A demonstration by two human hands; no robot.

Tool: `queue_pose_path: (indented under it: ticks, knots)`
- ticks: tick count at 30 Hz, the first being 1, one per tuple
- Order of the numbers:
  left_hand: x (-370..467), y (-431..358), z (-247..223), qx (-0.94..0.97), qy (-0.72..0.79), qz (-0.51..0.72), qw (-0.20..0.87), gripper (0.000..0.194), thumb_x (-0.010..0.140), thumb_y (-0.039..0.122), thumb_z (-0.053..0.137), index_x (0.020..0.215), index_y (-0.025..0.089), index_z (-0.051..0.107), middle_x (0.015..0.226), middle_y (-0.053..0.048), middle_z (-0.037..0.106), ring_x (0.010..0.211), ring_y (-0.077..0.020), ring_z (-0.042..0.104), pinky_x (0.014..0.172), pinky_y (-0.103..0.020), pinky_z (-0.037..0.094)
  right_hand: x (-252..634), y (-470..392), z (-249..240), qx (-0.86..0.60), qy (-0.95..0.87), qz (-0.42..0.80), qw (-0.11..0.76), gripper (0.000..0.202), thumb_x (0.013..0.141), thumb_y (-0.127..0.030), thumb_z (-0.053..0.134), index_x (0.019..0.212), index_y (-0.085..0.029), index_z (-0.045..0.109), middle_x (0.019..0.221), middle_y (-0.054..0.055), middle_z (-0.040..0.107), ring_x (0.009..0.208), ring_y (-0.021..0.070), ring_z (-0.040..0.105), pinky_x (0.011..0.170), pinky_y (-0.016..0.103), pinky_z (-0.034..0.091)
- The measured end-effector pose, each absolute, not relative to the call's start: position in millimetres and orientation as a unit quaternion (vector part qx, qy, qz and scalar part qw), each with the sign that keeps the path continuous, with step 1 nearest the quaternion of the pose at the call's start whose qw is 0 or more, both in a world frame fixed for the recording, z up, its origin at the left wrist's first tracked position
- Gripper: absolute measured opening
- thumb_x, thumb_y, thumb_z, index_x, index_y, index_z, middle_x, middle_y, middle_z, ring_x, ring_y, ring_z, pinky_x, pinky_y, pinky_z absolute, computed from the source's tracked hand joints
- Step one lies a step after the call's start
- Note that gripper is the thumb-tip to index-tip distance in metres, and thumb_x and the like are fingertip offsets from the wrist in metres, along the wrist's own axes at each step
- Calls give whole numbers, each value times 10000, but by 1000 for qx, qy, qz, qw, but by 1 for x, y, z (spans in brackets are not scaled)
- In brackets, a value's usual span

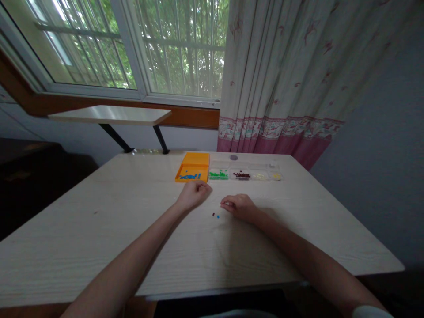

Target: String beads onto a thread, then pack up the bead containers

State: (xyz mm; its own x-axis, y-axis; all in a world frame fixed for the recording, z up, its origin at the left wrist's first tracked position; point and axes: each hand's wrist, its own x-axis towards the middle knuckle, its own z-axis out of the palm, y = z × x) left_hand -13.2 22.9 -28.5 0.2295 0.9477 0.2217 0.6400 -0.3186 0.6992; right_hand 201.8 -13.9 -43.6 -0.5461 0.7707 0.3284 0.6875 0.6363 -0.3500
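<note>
My left hand (pixel 194 194) rests at the front edge of an orange case (pixel 196 159) that stands open with blue pieces (pixel 190 176) in it. Its fingers are curled together; what they hold, if anything, is hidden. To the right, my right hand (pixel 240 206) is pinched just above the table, and anything between its fingertips is too small to name. A dark piece (pixel 213 214) and a blue piece (pixel 218 217) lie on the table slightly nearer to me, left of my right hand's fingertips.
Clear boxes beside the orange case hold green pieces (pixel 218 174), dark red pieces (pixel 241 175) and pale pieces (pixel 259 176). A round grey object (pixel 233 157) lies behind them. A raised shelf (pixel 112 114) stands at the back left of the table (pixel 99 247).
</note>
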Motion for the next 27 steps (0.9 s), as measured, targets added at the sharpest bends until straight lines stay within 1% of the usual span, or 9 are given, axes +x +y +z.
queue_pose_path:
  ticks: [2, 5, 10, 13, 20, 24, 27]
  knots:
    - [1, 13, -30, 766, 484, 299, 300, 293, 727, 359, 501, 771, 135, 686, 488, 19, 510, 455, -86, 388, 448, -204, 257, 202, -13, -43, -439, -856, 78, 262, 170, 834, -349, 530, 904, -236, 636, 681, -21, 640, 613, 106, 571, 613, 192, 364]
    - [14, 3, -31, 759, 451, 302, 360, 310, 726, 373, 512, 779, 125, 692, 465, 28, 487, 437, -78, 357, 432, -200, 234, 202, -12, -42, -454, -841, 66, 288, 189, 843, -355, 513, 909, -222, 629, 639, -22, 624, 572, 103, 553, 594, 190, 356]
    - [14, 3, -28, 730, 461, 312, 397, 315, 700, 392, 565, 761, 108, 685, 429, 59, 366, 415, -58, 254, 405, -194, 156, 202, -12, -42, -453, -839, 52, 296, 178, 844, -344, 508, 909, -222, 621, 605, -29, 607, 534, 103, 530, 573, 192, 345]
    - [13, 3, -28, 723, 452, 309, 421, 323, 696, 397, 574, 759, 99, 680, 431, 66, 340, 417, -50, 223, 403, -188, 139, 201, -13, -42, -445, -840, 36, 307, 194, 849, -353, 499, 901, -215, 626, 606, -20, 610, 534, 103, 529, 596, 196, 350]
    - [17, 2, -31, 708, 433, 321, 457, 299, 688, 362, 575, 752, 85, 667, 509, 15, 502, 438, -52, 295, 409, -181, 186, 200, -14, -39, -434, -843, 30, 315, 166, 829, -325, 525, 876, -213, 638, 599, -20, 620, 521, 102, 529, 593, 195, 354]
    - [15, 4, -32, 701, 426, 334, 464, 294, 678, 363, 579, 732, 86, 663, 529, 3, 539, 441, -53, 324, 416, -178, 207, 200, -14, -41, -428, -844, 34, 321, 166, 822, -291, 522, 914, -219, 640, 588, -24, 611, 519, 98, 526, 594, 189, 359]
    - [15, 5, -30, 692, 422, 348, 472, 274, 660, 352, 589, 702, 91, 660, 530, -1, 555, 445, -56, 351, 427, -179, 231, 201, -14, -42, -436, -835, 33, 333, 163, 811, -283, 530, 906, -220, 646, 570, -27, 598, 509, 96, 516, 584, 187, 358]
